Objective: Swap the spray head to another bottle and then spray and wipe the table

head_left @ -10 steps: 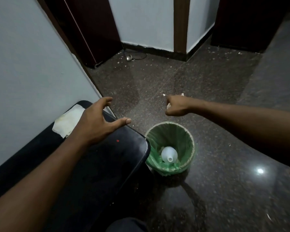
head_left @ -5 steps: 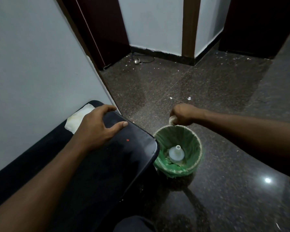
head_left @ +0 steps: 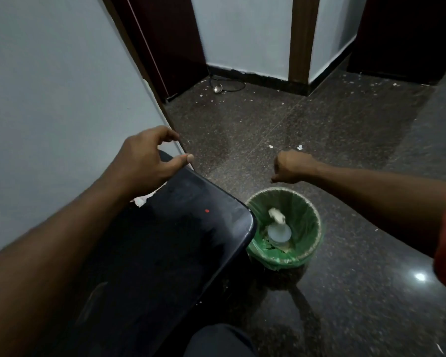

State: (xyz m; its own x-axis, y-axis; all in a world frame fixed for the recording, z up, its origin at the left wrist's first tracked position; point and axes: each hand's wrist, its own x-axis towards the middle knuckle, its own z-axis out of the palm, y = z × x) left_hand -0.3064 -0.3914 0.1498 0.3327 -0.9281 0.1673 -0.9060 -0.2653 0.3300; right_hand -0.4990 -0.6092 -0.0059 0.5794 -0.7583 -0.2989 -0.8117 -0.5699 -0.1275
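A glossy black table [head_left: 180, 243] fills the lower left, with a small red spot [head_left: 207, 211] on it. My left hand [head_left: 150, 163] hovers over its far corner, fingers spread and holding nothing. A scrap of white cloth [head_left: 141, 200] shows under my left wrist; the rest is hidden. My right hand [head_left: 290, 166] hangs over the green-lined bin [head_left: 313, 215], fingers loosely curled downward and empty. Inside the bin a crumpled white wad [head_left: 277, 214] lies just above a white bottle [head_left: 278, 233]. No spray head is visible.
The bin stands on the dark polished floor right beside the table's corner. A pale wall runs along the left of the table. White crumbs litter the floor, and a cable with a metal plug [head_left: 218, 88] lies by the far skirting. My knee [head_left: 216, 341] shows at the bottom.
My right hand let go of the white wad, which dropped into the bin onto the bottle. My left hand lifted and shifted toward the table's far corner, covering the cloth.
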